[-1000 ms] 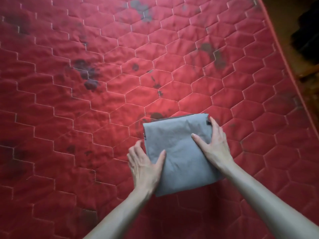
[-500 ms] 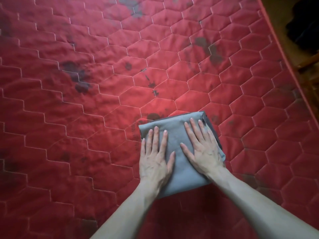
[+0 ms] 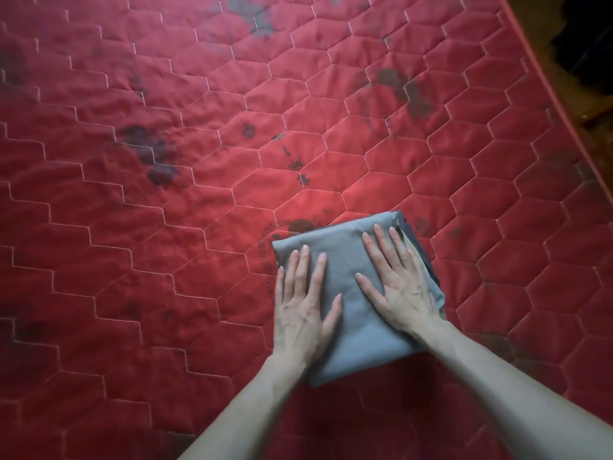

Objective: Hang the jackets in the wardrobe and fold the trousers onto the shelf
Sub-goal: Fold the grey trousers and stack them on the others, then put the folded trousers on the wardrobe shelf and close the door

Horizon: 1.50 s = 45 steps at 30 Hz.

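1. Red quilted mattress (image 3: 166,260), stitched in a hexagon pattern and marked with dark stains, fills almost the whole view; a strip of dim floor (image 3: 544,38) is seen past its right edge, where a dark shape cannot be identified.
2. One pair of grey trousers (image 3: 345,287) is seen folded into a compact rectangular packet, lying flat on the mattress at the lower centre-right of the view.
3. Left hand (image 3: 303,310) is laid flat on the left half of the packet, fingers straight and slightly spread; nothing is gripped.
4. Right hand (image 3: 398,287) is laid flat on the right half, fingers straight and pointing away from the body; nothing is gripped. The two hands are near each other but apart.
5. Folding of this pair is judged to be essentially complete; the step in hand appears to be pressing the packet flat.
6. Transfer to the shelf is not yet done: the packet rests on the mattress, and no shelf or wardrobe is in view.
7. No jackets are visible, so the state of the hanging step cannot be determined.
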{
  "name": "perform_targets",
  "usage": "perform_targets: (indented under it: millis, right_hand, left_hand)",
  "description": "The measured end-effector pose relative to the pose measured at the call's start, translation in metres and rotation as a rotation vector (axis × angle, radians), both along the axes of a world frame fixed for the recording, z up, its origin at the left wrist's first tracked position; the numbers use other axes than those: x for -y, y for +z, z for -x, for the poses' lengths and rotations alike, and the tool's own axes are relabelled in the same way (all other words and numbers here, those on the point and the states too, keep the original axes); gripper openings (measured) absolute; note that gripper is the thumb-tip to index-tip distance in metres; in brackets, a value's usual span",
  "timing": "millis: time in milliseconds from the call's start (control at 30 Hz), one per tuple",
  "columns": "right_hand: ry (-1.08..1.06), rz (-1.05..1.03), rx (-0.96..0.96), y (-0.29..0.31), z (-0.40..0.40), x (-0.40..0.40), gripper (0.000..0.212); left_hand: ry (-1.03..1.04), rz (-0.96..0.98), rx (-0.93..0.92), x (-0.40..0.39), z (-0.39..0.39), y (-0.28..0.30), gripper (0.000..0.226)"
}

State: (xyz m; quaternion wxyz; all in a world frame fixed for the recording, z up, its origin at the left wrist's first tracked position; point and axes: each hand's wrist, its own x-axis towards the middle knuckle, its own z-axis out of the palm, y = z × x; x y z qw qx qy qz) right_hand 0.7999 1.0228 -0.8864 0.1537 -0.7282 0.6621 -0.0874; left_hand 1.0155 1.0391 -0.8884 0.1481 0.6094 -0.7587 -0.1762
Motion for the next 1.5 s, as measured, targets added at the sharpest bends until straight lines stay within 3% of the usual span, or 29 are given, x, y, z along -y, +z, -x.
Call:
perform_targets:
  millis: [100,200,267,467,567,600,733,800,933,1133,1300,1500]
  right_hand:
    - [-0.211,0.001,0.074,0.014,0.002,-0.005,0.1]
    - [-0.635,-0.178,0.174,0.032,0.009,0.001,0.128]
    - [-0.758,-0.352,0.298,0.037,0.018,0.006,0.132]
    - [-0.728,-0.67,0.546,0.036,0.042,0.018,0.116]
    - [-0.601,-0.794,0.733,0.043,0.05,0.025,0.064]
    - [-0.558,-0.811,0.772,0.045,0.049,0.026,0.059]
    - [-0.474,-0.794,0.854,0.041,0.046,0.014,0.098]
    - [-0.421,-0.814,0.879,0.046,0.044,0.008,0.094]
    - [-0.405,-0.847,0.954,0.075,0.03,-0.004,0.064]
    - [-0.284,-0.847,0.972,0.149,-0.002,-0.012,0.081]
    - [-0.089,-0.848,0.915,0.27,-0.046,-0.005,0.101]
    - [0.173,-0.876,0.883,0.421,-0.14,-0.012,0.077]
  left_hand:
    - [0.209,-0.087,-0.25,-0.009,-0.002,0.013,0.1]
    - [0.593,-0.436,-0.638,-0.009,-0.004,0.022,0.119]
    - [0.806,-0.68,-0.869,-0.008,-0.008,0.017,0.122]
    - [0.869,-0.9,-0.859,-0.002,-0.013,-0.007,0.092]
    - [0.798,-0.927,-1.009,0.004,-0.009,0.018,0.08]
    - [0.757,-0.936,-1.073,0.006,-0.006,0.029,0.074]
    - [0.759,-1.1,-1.168,0.005,-0.008,0.048,0.063]
    - [0.786,-1.158,-1.19,0.0,-0.016,0.057,0.069]
    - [0.794,-1.178,-1.197,-0.018,-0.033,0.086,0.068]
    - [0.821,-1.121,-1.279,-0.05,-0.067,0.183,0.048]
    - [0.922,-1.002,-1.438,-0.095,-0.105,0.309,0.046]
    - [1.057,-0.657,-1.64,-0.16,-0.165,0.453,0.046]
